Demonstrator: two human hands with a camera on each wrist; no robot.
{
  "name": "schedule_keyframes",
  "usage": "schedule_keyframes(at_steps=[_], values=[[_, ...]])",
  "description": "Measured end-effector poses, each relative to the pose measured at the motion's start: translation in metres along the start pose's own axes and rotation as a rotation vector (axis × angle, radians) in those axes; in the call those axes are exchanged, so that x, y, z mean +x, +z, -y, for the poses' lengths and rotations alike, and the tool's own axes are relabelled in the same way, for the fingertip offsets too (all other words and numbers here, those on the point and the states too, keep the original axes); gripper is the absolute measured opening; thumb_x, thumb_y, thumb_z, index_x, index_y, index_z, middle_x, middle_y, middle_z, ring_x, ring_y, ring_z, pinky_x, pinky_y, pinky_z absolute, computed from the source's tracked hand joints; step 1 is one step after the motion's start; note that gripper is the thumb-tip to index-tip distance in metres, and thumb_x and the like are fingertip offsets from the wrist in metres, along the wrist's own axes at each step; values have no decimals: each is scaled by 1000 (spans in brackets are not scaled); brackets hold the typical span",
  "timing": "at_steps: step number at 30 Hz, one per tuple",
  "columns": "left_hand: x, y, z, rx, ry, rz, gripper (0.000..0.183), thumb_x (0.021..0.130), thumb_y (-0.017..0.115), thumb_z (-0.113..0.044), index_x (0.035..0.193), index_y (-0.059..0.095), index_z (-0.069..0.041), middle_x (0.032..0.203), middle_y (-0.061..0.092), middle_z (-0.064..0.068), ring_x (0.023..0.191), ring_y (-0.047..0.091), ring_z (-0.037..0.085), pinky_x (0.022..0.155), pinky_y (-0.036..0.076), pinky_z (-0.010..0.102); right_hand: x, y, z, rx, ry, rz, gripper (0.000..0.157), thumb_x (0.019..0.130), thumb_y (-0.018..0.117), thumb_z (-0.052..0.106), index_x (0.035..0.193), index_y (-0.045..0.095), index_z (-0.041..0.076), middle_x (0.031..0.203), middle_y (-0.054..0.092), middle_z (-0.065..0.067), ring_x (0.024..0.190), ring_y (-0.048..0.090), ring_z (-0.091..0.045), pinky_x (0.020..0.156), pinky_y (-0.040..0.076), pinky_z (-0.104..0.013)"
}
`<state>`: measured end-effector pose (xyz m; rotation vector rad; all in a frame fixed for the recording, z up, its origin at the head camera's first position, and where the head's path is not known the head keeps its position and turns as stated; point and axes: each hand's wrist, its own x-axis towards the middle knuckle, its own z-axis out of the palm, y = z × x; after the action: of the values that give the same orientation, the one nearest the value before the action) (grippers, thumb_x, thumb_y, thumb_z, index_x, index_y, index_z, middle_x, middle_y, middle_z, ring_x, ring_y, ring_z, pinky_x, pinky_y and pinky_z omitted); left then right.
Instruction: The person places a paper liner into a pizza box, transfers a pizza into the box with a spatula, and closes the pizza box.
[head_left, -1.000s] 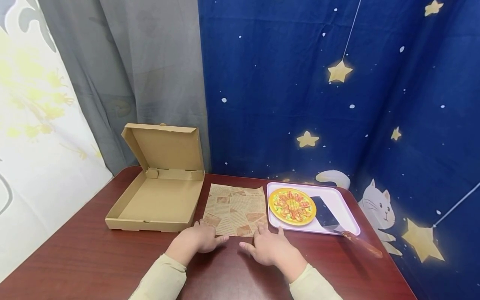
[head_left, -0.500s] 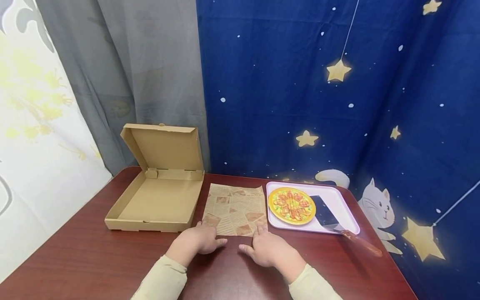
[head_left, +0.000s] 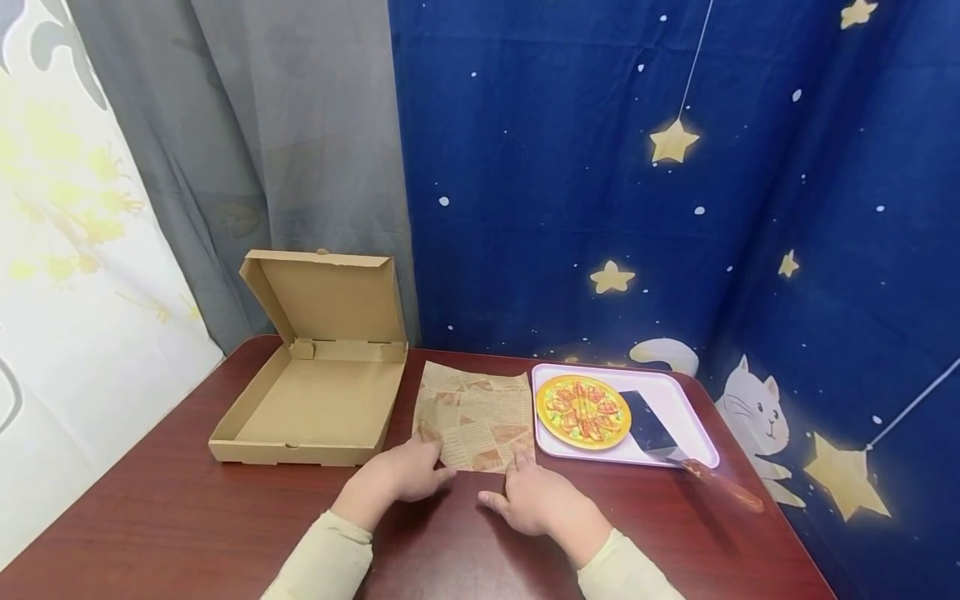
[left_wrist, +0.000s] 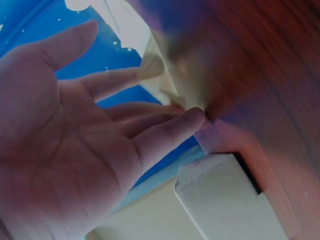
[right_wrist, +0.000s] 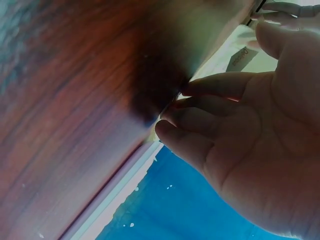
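Observation:
A brown newspaper-print sheet of paper (head_left: 474,408) lies mid-table between an unlidded pizza box and a tray. My left hand (head_left: 405,468) is at the sheet's front left corner, its fingers extended at the paper. In the left wrist view the thumb of the left hand (left_wrist: 75,125) stands apart from the fingers, and one fingertip overlaps the paper. My right hand (head_left: 534,493) rests its fingertips on the front right corner. The right wrist view shows the fingers of the right hand (right_wrist: 250,120) fairly straight, meeting the sheet's edge close over the table.
The cardboard pizza box (head_left: 322,400) stands on the left with its lid raised. On the right, a pale lilac tray (head_left: 693,421) bears a toy pizza (head_left: 583,412) and a pizza server (head_left: 651,425), whose brown handle sticks out past the tray. Curtains (head_left: 525,167) hang behind the table (head_left: 187,517).
My left hand has shifted slightly right and forward, and the paper's left edge has moved right with it, its back left corner now lifted a little. The right hand stays where it was.

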<state>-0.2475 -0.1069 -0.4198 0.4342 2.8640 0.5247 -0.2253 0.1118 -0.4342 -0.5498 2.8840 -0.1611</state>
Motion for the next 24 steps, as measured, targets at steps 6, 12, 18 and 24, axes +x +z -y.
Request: schedule_keyframes(at_steps=[6, 12, 18, 24], values=[[12, 0, 2, -109, -49, -168, 42, 102, 69, -29, 123, 70, 7, 126, 71, 27, 125, 65, 44, 107, 54, 58, -1, 1, -1, 4, 8, -6, 79, 105, 55, 59, 144, 59, -10, 168, 37, -29, 152, 48, -41, 117, 50, -53], [21, -6, 6, -220, -128, -347, 28, 96, 75, -21, 75, 66, -5, 71, 58, 6, 72, 57, 24, 64, 49, 38, -2, 1, -1, 10, 2, -11, 78, 106, 55, 58, 144, 59, -10, 167, 39, -29, 155, 44, -41, 120, 47, -53], [21, -13, 9, -376, -152, -378, 32, 84, 80, -10, 110, 78, 8, 101, 81, 19, 102, 77, 33, 90, 62, 47, -2, 2, -3, 13, 8, -12, 79, 106, 55, 58, 145, 58, -10, 168, 39, -27, 154, 45, -41, 120, 47, -54], [19, -17, 9, -371, -166, -399, 28, 81, 80, -9, 106, 81, 4, 112, 80, 20, 113, 73, 39, 97, 59, 53, -2, 2, -4, 11, 5, -14, 79, 106, 55, 58, 145, 57, -11, 168, 39, -27, 154, 45, -41, 121, 46, -55]])
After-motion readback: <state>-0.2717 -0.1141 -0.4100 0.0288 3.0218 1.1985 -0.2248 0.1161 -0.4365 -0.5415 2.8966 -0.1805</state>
